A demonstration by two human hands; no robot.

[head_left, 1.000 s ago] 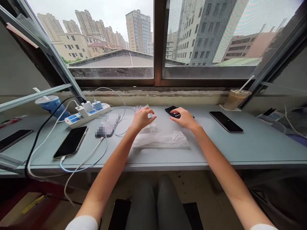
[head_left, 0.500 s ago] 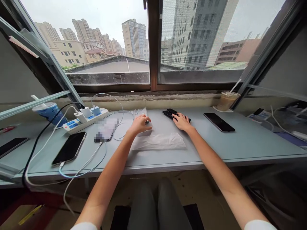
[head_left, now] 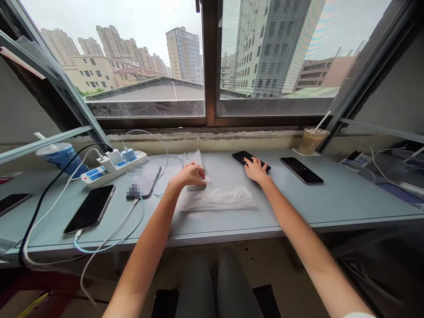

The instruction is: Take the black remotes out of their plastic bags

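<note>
My right hand (head_left: 255, 169) rests with spread fingers on black remote controls (head_left: 243, 157) lying close together, their number hard to tell under the fingers. My left hand (head_left: 188, 176) is over a small clear plastic bag (head_left: 196, 158), fingers curved and thumb apart, with nothing visible between them. Whether its fingertips touch the bag I cannot tell. Nearer to me, a long, translucent plastic sleeve (head_left: 218, 199) lies flat between my forearms.
Left stand a power strip (head_left: 109, 172) with plugs, a blue cup (head_left: 62, 159), a charging phone (head_left: 91, 210) and a partly blurred phone (head_left: 144, 181), with loose cables. Right lie a black phone (head_left: 302, 170) and an iced drink (head_left: 312, 140). A window frame (head_left: 210, 66) rises behind.
My right hand has shifted to the right along with the remote controls. My left hand has moved slightly left and stays over the small bag. The view has shifted a little.
</note>
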